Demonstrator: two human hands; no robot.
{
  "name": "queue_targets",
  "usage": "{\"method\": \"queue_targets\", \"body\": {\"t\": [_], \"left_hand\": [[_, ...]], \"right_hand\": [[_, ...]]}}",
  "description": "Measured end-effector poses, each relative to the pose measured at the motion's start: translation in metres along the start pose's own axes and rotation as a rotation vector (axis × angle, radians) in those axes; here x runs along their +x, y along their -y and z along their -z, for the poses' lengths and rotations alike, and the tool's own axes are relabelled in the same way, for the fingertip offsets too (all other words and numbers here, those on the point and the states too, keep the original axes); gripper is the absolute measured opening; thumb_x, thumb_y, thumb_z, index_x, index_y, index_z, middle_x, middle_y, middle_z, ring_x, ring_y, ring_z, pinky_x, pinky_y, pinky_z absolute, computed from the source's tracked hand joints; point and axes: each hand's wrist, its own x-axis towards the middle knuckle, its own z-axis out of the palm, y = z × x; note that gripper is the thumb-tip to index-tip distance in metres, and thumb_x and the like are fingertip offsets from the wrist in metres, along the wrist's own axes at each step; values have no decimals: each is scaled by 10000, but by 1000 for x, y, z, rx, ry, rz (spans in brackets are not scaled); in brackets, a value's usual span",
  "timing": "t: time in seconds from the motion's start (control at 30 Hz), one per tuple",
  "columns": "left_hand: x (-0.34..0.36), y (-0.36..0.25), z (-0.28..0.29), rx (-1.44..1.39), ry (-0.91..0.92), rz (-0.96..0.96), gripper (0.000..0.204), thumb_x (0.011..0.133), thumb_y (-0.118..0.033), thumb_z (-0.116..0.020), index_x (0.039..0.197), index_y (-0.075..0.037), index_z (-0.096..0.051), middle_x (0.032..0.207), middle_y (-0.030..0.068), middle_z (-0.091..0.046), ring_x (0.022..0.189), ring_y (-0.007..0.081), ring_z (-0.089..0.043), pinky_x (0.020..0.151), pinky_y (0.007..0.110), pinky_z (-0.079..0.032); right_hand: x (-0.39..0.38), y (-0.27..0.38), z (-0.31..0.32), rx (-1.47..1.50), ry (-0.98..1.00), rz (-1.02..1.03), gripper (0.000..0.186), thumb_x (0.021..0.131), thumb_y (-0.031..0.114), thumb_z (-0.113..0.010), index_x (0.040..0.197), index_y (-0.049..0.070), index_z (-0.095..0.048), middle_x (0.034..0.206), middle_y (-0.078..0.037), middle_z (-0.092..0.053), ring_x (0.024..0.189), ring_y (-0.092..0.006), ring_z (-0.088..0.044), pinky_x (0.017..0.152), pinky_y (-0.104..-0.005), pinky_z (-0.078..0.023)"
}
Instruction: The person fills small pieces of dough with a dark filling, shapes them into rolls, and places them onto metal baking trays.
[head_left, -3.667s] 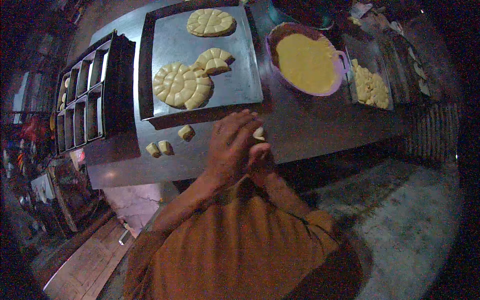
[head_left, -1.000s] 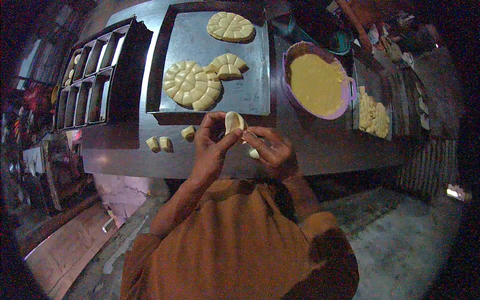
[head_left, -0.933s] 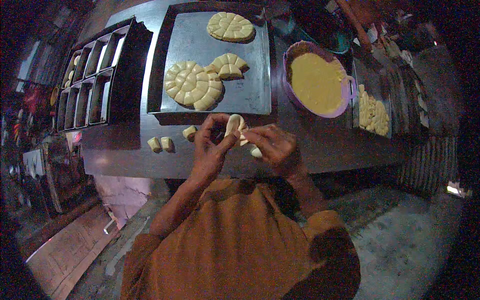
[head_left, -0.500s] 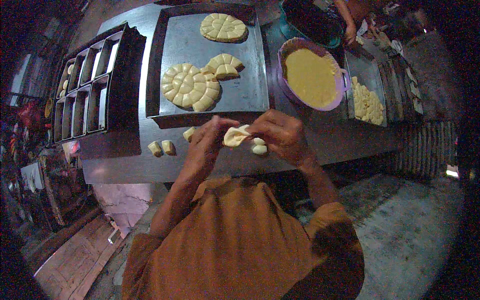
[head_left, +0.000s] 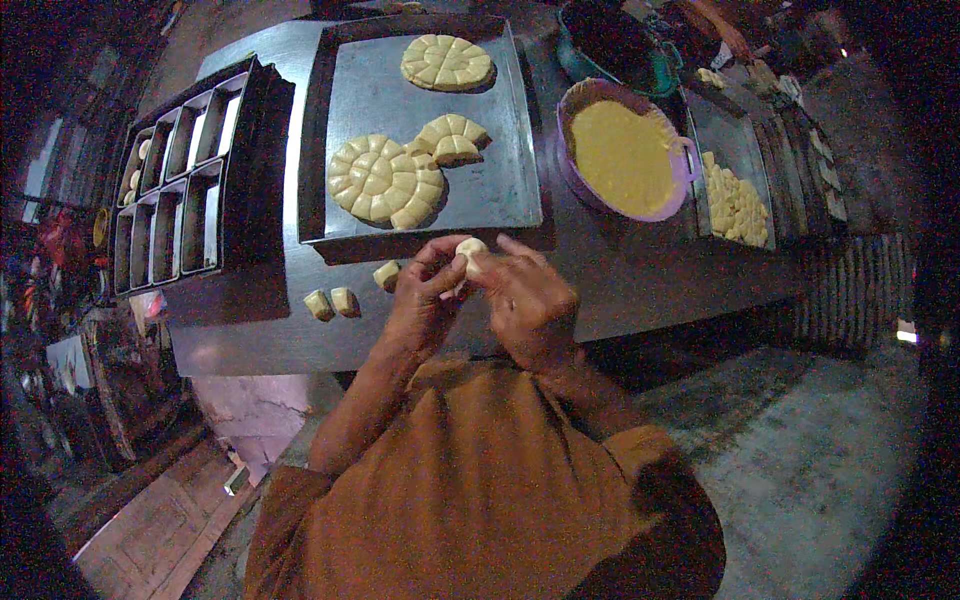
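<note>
A small piece of pale dough (head_left: pixel 471 257) is pinched between my two hands, just off the near edge of the large tray. My left hand (head_left: pixel 425 303) has its thumb and fingers closed on the dough's left side. My right hand (head_left: pixel 535 308) closes on it from the right, with one finger stretched out. Left of my hands lie three cut dough pieces: one (head_left: pixel 387 275) beside my left hand, then a pair (head_left: pixel 343 301) farther left. The metal tray (head_left: pixel 485 190) bears a large coil of dough segments (head_left: pixel 385 180), a partial one touching it, and a round one (head_left: pixel 447 62) at the far end.
At left stands a dark set of loaf pans (head_left: pixel 205 170), a few holding dough. A purple basin (head_left: pixel 690 160) of yellow paste sits right of the tray, a teal tub (head_left: pixel 570 65) behind it. Another tray (head_left: pixel 722 135) holds many dough pieces. Another person's arm (head_left: pixel 725 35) shows at far right.
My hands have come closer together, and the dough has gone from an open, cupped flap to a compact lump. The two small pale pieces by my right hand are now hidden.
</note>
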Motion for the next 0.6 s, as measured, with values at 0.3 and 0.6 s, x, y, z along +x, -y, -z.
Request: {"method": "queue_targets", "body": {"t": [0.3, 0.6], "left_hand": [[-7, -16, -15, 278, 46, -166, 324, 894, -142, -667, 1180, -9, -593, 1095, 69, -639, 1026, 157, -599, 914, 315, -490], [-1, -15, -11, 288, -109, -65, 233, 910, -150, -656, 1082, 8, -663, 1005, 84, -685, 888, 144, -652, 796, 289, -547]], "right_hand": [[-5, -20, -10, 632, 11, -423, 165, 826, 51, -729, 989, 29, -714, 1049, -84, -662, 904, -166, -654, 799, -294, -535], [-10, -26, -9, 267, -16, 180, 261, 800, -25, -676, 1038, 79, -696, 1004, -74, -665, 941, -239, -635, 767, -352, -549]]}}
